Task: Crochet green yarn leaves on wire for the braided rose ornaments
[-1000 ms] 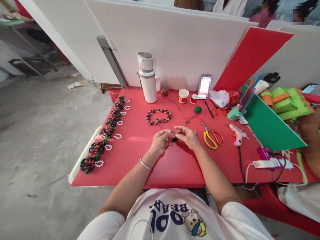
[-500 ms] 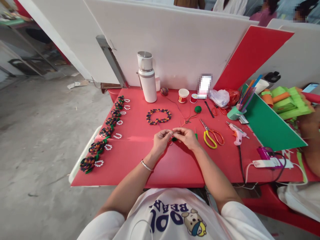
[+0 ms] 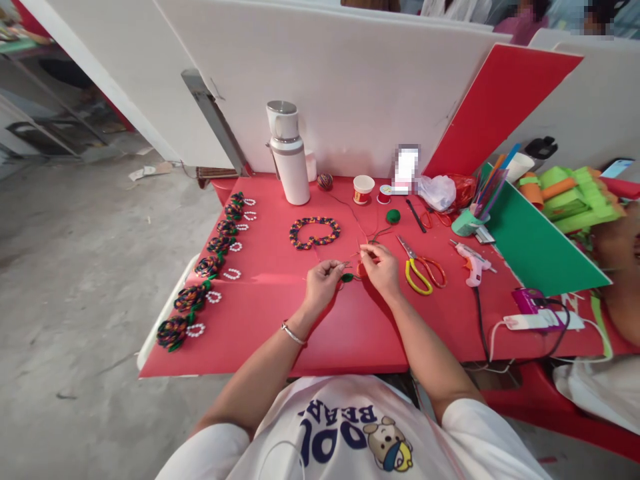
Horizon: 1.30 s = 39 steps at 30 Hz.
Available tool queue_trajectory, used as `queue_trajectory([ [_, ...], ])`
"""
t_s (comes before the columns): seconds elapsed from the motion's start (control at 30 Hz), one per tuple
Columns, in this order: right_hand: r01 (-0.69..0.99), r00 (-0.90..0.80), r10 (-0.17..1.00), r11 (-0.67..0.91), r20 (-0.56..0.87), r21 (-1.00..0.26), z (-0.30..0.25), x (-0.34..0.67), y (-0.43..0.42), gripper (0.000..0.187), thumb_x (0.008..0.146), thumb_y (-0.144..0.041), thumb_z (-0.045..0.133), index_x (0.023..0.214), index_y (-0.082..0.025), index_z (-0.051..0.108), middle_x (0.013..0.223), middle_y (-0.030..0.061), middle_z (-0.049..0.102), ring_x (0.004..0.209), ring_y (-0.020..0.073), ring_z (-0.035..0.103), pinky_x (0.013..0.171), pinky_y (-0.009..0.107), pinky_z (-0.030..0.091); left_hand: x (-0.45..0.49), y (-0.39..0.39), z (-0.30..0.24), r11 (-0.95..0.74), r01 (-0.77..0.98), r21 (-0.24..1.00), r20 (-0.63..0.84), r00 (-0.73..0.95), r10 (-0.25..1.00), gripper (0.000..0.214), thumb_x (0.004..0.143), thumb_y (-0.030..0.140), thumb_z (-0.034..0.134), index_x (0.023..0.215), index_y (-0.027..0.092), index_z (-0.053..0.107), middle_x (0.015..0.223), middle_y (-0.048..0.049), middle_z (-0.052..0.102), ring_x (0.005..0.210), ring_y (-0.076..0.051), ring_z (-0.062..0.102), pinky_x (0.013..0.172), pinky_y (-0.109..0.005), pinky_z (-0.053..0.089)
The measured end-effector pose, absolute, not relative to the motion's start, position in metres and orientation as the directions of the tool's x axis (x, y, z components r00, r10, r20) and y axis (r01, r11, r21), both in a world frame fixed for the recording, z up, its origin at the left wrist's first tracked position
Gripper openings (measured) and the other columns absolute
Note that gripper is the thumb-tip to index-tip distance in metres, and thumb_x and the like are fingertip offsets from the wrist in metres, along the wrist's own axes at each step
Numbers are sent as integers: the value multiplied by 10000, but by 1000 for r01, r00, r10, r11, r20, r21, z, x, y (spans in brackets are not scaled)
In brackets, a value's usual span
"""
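Note:
My left hand (image 3: 323, 283) and my right hand (image 3: 381, 269) meet above the middle of the red table (image 3: 260, 320). Left fingers pinch a small green piece (image 3: 347, 277) with thin cord attached. Right fingers are closed in a pinch on the thin red cord (image 3: 364, 237) that runs back toward a green yarn ball (image 3: 393, 216). A multicoloured braided ring (image 3: 315, 232) lies just beyond the hands.
Several yarn flowers with bead loops (image 3: 200, 285) line the left edge. A white flask (image 3: 287, 155), paper cup (image 3: 363, 189), yellow-handled scissors (image 3: 417, 267), glue gun (image 3: 470, 260), power strip (image 3: 543, 320) and green board (image 3: 537, 243) stand around. Another person's arm (image 3: 623, 267) is at the right.
My right hand has moved up and back a little, drawing the cord away from my left hand. The view has shifted slightly.

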State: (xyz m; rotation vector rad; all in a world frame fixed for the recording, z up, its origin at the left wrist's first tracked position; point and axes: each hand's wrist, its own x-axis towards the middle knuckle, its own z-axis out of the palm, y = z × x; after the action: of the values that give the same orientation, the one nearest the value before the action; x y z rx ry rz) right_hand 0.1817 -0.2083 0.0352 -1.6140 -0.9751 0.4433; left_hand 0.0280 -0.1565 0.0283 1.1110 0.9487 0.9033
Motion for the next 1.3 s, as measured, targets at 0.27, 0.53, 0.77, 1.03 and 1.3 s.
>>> queue_trajectory([
  [0.27,-52,321,937,-129,-139,-990,34,167,-207,418,706,-517,828,997,-218,797,796,17,741,546,101,521,483,245,421,27,-155,28,252,-180,951,-170,377,911,269,668,376,824,750,143,719,614,1,631,505,-86,495,481,-209,399],
  [0.53,190,378,923,0,73,-982,34,167,-208,196,825,-416,721,790,-233,783,784,23,743,757,180,650,744,319,513,28,-157,25,271,-147,951,-191,409,893,314,657,404,845,758,128,735,566,11,606,449,-69,460,449,-204,368],
  [0.77,429,353,904,71,240,-900,47,163,-214,167,869,-368,692,830,-254,808,818,42,747,774,188,668,744,312,513,28,-158,28,302,-121,946,-222,440,870,301,664,388,848,759,118,757,548,9,593,450,-64,437,446,-204,345],
  [1.03,545,693,655,-202,301,-814,52,231,-238,394,942,-511,556,929,-187,780,844,92,767,789,227,669,792,350,517,27,-156,34,417,-191,889,-328,371,869,458,547,486,912,760,142,698,526,58,510,453,-62,437,445,-213,423],
  [1.3,720,694,707,-680,135,-138,54,261,-295,420,960,-343,542,1320,-171,674,1205,207,728,1105,346,640,855,416,472,25,-156,38,506,-209,837,-385,432,815,530,535,528,924,803,152,665,469,100,426,397,-48,377,422,-214,386],
])
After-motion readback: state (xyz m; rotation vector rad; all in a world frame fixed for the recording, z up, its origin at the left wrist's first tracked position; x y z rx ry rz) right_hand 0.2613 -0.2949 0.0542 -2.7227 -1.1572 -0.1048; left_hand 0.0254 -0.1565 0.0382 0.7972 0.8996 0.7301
